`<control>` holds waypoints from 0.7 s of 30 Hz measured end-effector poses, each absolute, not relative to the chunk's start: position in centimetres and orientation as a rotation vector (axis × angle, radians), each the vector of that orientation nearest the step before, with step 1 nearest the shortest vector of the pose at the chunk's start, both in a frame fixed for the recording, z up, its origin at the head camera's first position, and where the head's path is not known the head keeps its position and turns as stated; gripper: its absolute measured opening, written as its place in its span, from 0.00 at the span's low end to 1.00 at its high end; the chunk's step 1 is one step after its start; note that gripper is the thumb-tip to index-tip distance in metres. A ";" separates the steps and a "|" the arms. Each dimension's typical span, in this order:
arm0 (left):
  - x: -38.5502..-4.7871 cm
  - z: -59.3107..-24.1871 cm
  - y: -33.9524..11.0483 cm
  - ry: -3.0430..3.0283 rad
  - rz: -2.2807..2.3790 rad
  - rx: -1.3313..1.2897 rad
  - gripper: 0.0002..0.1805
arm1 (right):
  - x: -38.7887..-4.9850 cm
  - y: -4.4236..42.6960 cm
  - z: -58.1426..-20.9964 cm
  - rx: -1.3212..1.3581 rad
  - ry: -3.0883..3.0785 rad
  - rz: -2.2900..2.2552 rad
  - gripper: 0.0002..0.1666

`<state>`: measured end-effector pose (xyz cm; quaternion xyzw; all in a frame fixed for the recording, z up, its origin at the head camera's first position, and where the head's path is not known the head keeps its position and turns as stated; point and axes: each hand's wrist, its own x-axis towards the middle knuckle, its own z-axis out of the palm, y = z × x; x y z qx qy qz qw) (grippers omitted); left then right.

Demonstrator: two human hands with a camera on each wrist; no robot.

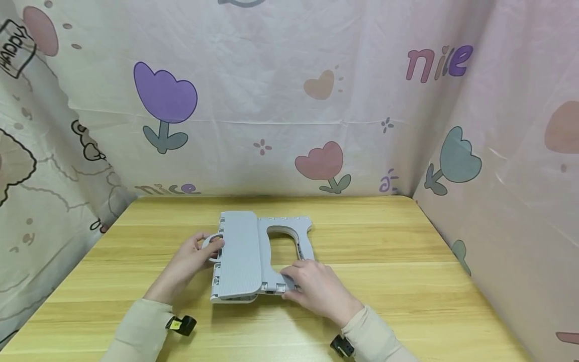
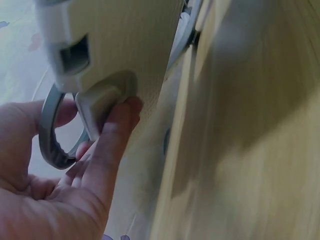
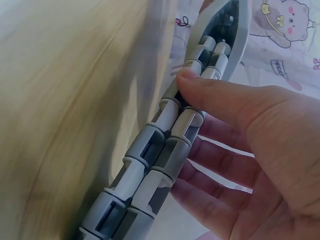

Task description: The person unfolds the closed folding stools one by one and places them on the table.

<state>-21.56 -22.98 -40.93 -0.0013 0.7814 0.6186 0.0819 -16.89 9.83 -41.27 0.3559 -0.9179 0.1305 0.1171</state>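
Note:
A grey plastic folding step stool [image 1: 239, 254] lies folded, or nearly so, over the middle of the wooden table. My left hand [image 1: 186, 261] grips its left edge beside the looped carry handle [image 2: 48, 127], thumb on the upper face and fingers underneath. On the right side, my right hand [image 1: 322, 290] holds the near corner of the arch-shaped leg [image 1: 267, 251]. Two rows of hinge knuckles [image 3: 150, 155] run side by side under that hand in the right wrist view, its thumb and fingers on opposite sides. Part of the stool's underside is hidden.
The wooden table [image 1: 384, 241] extends on all sides of the stool. Printed curtains [image 1: 253, 75] hang behind it and along both sides. Small black wrist cameras [image 1: 185, 326] sit on both sleeves.

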 end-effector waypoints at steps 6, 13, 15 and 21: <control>-21.6 -40.1 -22.7 2.251 1.985 -0.057 0.30 | -17.0 9.5 -40.8 1.061 -2.668 0.418 0.24; -21.3 -38.7 -22.0 2.208 2.070 -0.082 0.32 | -17.1 9.3 -40.3 1.089 -2.653 0.490 0.23; -21.1 -38.3 -21.8 2.181 2.106 -0.085 0.32 | -17.1 9.3 -40.3 1.091 -2.650 0.510 0.25; -20.5 -37.1 -21.3 2.128 2.211 -0.031 0.27 | -17.1 9.1 -40.1 1.083 -2.629 0.614 0.26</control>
